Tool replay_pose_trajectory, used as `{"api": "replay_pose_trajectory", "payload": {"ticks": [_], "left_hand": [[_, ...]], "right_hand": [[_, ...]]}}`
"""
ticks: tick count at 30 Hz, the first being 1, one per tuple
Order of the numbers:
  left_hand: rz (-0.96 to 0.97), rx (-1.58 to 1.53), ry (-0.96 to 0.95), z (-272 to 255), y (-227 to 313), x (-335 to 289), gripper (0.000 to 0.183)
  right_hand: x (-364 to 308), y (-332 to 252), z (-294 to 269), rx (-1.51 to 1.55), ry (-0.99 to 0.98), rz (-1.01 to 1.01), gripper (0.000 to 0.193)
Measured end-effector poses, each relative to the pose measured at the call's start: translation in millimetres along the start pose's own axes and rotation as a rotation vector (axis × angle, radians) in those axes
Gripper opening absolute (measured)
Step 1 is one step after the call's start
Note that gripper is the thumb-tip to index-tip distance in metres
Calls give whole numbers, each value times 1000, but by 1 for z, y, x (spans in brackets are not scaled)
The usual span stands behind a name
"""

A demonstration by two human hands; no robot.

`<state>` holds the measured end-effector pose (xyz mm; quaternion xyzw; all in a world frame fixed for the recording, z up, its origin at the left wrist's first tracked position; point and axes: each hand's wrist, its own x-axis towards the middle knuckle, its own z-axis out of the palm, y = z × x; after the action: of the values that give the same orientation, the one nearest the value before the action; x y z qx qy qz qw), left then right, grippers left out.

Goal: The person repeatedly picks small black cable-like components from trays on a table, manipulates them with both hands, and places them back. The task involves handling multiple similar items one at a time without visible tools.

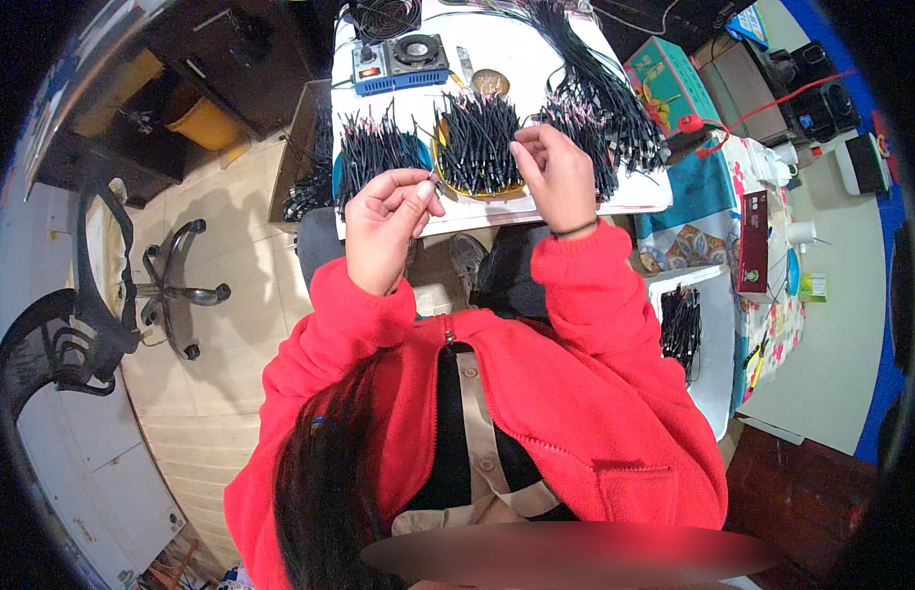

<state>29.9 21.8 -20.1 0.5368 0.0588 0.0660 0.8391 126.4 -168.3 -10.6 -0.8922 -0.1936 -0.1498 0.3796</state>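
Observation:
Several upright bundles of short black cables with reddish stripped tips stand at the front of a white table [639,197]. The middle bundle [477,147] sits in a yellow-rimmed holder, between the left bundle [374,147] and the right bundle [585,138]. My left hand [386,216] is closed in a pinch before the middle bundle, with a small dark piece, seemingly a cable end, at its fingertips. My right hand [558,182] is closed at the right side of that bundle, thumb and forefinger close to the cable tips. Whatever it grips is too small to make out.
Behind the bundles are a blue-sided heating unit [403,67] with a round pot, a tin of brownish material [491,81] and a fan [383,15]. Long black cables [585,59] and a green box [664,84] lie right. A white bin [708,388] holds more cables. An office chair [167,285] stands left.

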Motion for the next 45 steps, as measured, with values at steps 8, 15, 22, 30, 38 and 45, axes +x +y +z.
{"api": "replay_pose_trajectory", "payload": {"ticks": [8,15,22,30,38,45], "left_hand": [[-101,-142,9,-5,-7,6,12],[-114,-326,76,6,-5,10,13],[-117,-539,-7,32,-7,6,16],[-134,-458,-87,35,-5,-7,14],[-75,-203,-79,35,-7,-20,11],[-72,-224,-125,34,-7,-21,9]], "right_hand": [[28,28,52,-269,-190,76,21],[8,-3,28,185,24,144,14],[-54,-53,18,302,80,18,13],[-70,-55,9,264,107,-136,15],[-49,-44,-18,814,-71,90,15],[-54,-48,-24,410,33,-297,8]]}}
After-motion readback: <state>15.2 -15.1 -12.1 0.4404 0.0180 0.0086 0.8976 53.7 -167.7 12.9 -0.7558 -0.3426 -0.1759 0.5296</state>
